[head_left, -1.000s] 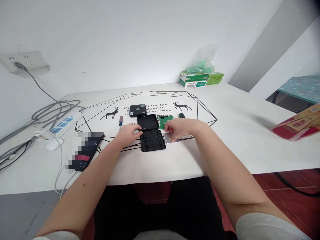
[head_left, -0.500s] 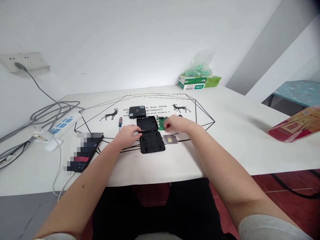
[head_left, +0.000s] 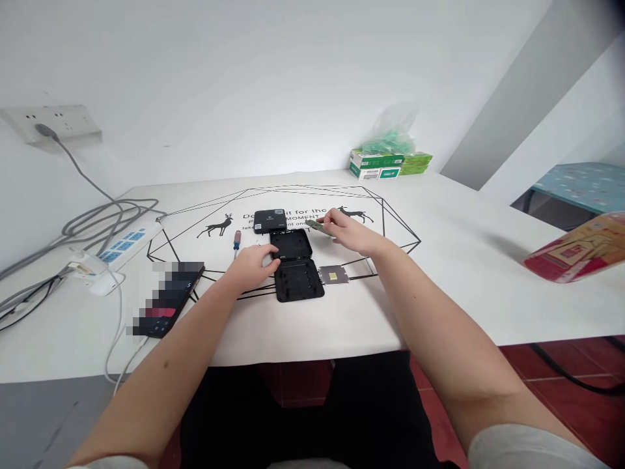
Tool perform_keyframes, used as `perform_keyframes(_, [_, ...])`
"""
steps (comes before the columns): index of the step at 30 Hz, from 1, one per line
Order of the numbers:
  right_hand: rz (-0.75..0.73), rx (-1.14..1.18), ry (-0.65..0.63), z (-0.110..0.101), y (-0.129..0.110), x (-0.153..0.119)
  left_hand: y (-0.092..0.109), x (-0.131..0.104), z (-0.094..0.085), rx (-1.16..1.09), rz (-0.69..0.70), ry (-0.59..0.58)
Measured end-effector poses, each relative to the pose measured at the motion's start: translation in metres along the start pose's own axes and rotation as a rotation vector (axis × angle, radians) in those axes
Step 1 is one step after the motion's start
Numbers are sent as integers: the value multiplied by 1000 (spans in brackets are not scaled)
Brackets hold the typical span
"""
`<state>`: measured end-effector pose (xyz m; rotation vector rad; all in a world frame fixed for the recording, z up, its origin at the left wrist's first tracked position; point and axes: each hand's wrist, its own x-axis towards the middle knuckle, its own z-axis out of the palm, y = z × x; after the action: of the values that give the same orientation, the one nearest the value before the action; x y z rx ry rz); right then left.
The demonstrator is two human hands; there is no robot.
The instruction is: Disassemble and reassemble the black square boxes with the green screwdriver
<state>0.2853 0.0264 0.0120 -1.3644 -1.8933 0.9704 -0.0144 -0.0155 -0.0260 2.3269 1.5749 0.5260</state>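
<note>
A black plastic case (head_left: 299,281) lies opened flat on the table, its two hollow halves side by side. My left hand (head_left: 254,266) grips its left edge near the seam, thumb and fingers curled there. In my right hand (head_left: 344,231) is a green circuit board (head_left: 319,227), pinched at its right side and tilted above the table, beyond the case's upper right corner. A thin silver metal plate (head_left: 334,275) with a pale square pad rests right of the case. Behind the case sits a black set-top box (head_left: 270,221) with small labels.
A screwdriver (head_left: 237,242) lies to the left of the case. Farther left are a phone (head_left: 176,293), a white power strip (head_left: 127,244) and looped grey cables (head_left: 105,218). Green boxes (head_left: 375,164) stand against the wall; a red and yellow package (head_left: 579,251) is at the right.
My right hand has lifted the circuit board off the table and moved it slightly away from me, tilting it. My left hand stays at the case's edge.
</note>
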Motion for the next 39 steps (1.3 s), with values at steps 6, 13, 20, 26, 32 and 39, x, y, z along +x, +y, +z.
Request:
perform_keyframes(6, [-252,16,-96,32,-7,-1,-1,7,9,27,-76,124])
perform_keyframes(13, [-418,-228,-182,72,-8,4,0,15,12,33,-70,97])
perform_keyframes(20, [-437,-330,-190,78,0,10,-5,17,12,46,-46,100])
perform_keyframes(26, [-413,-347,-206,80,2,12,-4,17,10,25,-27,105])
perform_keyframes(32, [-388,-364,-199,81,4,12,-1,16,9,-16,-87,122])
perform_keyframes(39, [-473,-436,-172,79,5,15,-1,17,8,-25,-103,119])
